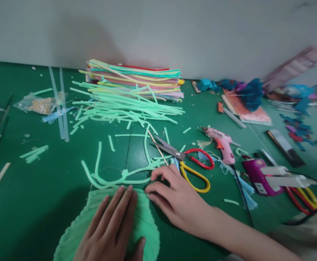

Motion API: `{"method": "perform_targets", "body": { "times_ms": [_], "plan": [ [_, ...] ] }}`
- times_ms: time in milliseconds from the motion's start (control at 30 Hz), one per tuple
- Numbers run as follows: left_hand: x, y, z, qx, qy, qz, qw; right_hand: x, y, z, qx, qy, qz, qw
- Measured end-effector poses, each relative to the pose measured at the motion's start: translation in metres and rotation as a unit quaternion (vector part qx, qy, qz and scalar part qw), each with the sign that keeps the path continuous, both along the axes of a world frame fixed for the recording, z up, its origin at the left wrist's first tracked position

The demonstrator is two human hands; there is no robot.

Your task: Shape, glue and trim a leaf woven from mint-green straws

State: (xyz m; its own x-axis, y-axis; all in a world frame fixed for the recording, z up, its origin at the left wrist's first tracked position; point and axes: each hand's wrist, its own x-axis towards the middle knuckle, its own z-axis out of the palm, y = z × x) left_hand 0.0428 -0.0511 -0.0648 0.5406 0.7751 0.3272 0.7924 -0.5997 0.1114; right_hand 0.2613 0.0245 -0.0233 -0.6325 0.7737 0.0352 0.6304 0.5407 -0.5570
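Observation:
A mint-green panel (150,232) of fuzzy pipe cleaners laid side by side, with a scalloped edge, lies at the bottom of the view. My left hand (112,221) rests flat over it, fingers stretched out. At the panel's top right corner, my right hand (171,195) has its fingertips bent together in a pinch on the edge. Loose green pipe cleaners (124,174), twisted together at a knot, curve just beyond the panel's top edge. Scissors (180,156) with one red and one yellow handle lie open past my right hand.
Green pipe cleaners (120,105) and multicoloured bundles (136,78) are heaped by the wall. To the right lie a pink glue gun (223,143), its black cord and a purple device (261,177). Clear glue sticks (63,108) and a bag of beads (38,104) lie left.

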Motion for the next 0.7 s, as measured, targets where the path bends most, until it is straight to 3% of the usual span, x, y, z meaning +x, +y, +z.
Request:
{"method": "perform_targets", "body": {
  "times_ms": [400,700],
  "plan": [
    [0.003,0.005,0.003,-0.008,-0.016,-0.007,1.0,-0.004,0.008,0.003,-0.037,-0.002,0.019,0.999],
    [0.004,0.005,0.006,-0.024,-0.01,-0.008,1.0,-0.013,0.013,0.005,-0.133,0.01,-0.056,0.99]
  ]
}}
